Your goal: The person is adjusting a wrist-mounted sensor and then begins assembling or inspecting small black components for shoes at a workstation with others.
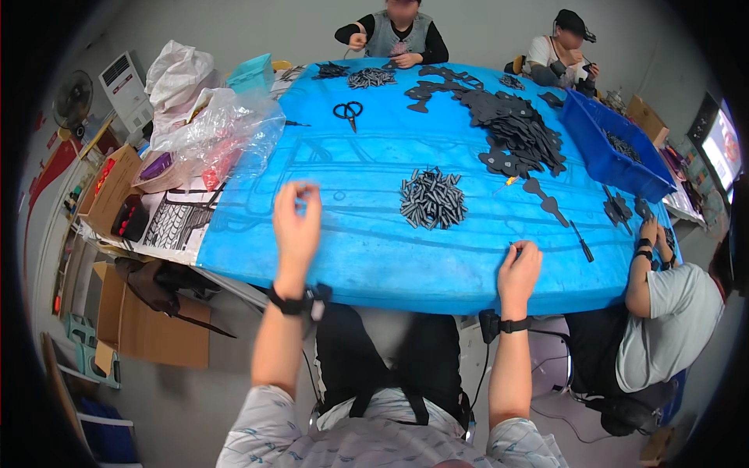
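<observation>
Blue sheeting [374, 269] covers the one big table; I see two hands of the wearer over it, a dark band on each wrist; left hand [296, 222] raised, blurred, thumb and forefinger curled into a loose ring, can't tell if anything is at the tips; right hand [520, 273] near the close edge, fingers bent in toward the thumb, dark speck at the tips, can't tell if gripped; two piles of small grey pieces, too many to count: near pile [433, 201] between and beyond the hands, far pile [371, 78] by the opposite edge; one big heap of flat black pieces [519, 129], uncountable; one pair of scissors [351, 115]; one black-handled tool [582, 243]; one yellow-handled tool [509, 184]; one blue crate [597, 160], grey pieces inside; three other people, two across, one at right; clear plastic bag [250, 129] at left; room: pale grey wall [273, 31], one fan [72, 97], one white upright unit [125, 92], open cardboard box [160, 331] on grey floor, lit screen [722, 152] far right.
</observation>
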`<state>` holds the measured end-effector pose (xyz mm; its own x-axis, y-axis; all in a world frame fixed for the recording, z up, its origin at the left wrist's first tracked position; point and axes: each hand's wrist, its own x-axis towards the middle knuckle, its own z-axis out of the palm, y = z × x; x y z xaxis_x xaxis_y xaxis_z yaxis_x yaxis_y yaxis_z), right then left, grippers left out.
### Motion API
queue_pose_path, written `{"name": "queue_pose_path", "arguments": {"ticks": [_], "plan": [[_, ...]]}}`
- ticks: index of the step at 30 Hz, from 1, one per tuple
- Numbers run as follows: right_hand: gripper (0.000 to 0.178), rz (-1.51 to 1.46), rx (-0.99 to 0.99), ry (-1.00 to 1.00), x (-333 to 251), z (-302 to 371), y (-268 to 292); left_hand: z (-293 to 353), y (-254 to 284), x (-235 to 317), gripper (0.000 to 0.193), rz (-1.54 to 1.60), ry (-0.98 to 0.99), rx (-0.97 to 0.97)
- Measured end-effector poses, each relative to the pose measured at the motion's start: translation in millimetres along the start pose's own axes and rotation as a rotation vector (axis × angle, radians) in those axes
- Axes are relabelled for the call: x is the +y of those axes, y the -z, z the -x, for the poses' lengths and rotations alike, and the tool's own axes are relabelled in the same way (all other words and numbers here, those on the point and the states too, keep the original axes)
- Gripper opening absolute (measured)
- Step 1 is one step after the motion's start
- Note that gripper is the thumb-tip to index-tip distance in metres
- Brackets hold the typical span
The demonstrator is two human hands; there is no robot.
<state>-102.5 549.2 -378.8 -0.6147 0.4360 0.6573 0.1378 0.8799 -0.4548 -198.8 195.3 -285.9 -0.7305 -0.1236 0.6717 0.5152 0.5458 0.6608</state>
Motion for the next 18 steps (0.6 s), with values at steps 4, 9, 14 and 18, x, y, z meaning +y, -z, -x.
{"name": "queue_pose_path", "arguments": {"ticks": [4,9,14,18], "plan": [[0.008,-0.002,0.002,0.002,1.1,3.9,-1.1,-70.4,-27.9,-46.4,0.017,-0.093,0.045,-0.169],[0.008,-0.011,-0.017,0.007,-3.5,5.0,0.3,-118.3,-76.1,-77.7,0.031,-0.382,0.241,-0.453],[0.007,-0.004,-0.014,-0.010,-1.5,2.1,0.3,-147.2,-146.9,-113.1,0.049,-0.613,0.209,-0.385],[0.006,-0.007,0.015,-0.004,8.6,5.0,0.3,-176.8,-196.1,-166.1,0.058,-0.788,0.143,-0.556]]}}
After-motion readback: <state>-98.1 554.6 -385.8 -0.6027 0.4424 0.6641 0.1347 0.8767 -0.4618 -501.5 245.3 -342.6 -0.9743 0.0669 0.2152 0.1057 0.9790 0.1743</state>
